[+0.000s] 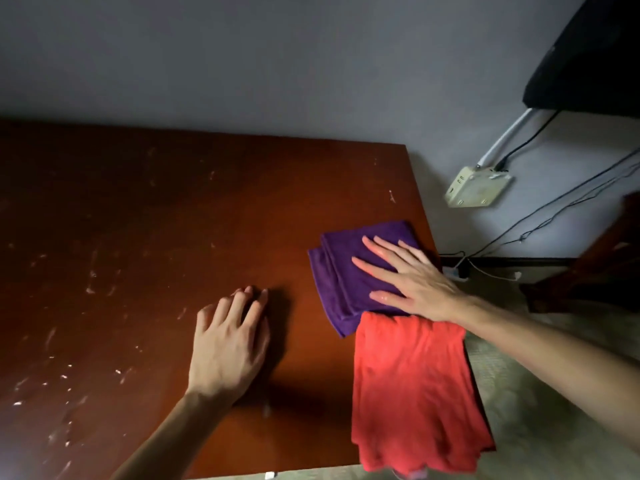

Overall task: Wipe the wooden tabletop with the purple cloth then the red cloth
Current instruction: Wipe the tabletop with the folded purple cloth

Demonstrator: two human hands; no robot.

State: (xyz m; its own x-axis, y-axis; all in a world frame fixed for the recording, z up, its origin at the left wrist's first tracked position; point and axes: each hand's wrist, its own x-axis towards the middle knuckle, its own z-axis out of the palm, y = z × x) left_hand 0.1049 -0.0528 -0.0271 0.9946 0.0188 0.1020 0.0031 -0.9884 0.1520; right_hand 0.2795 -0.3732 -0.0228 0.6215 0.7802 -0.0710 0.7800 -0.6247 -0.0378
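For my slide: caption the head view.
Right hand flat on purple cloth, red cloth beside; left hand on tabletop.

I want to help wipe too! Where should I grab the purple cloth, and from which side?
Grab the purple cloth by its left folded edge, coming from the left over the bare tabletop. That edge shows stacked layers you could probably pinch together. The right hand lies flat on its right part, and the red cloth crowds the near edge, so those sides are blocked.

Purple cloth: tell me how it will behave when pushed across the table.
The purple cloth is folded in soft layers, so it is probably floppy and may bunch. Under the flat right hand it should likely slide easily on the smooth tabletop.
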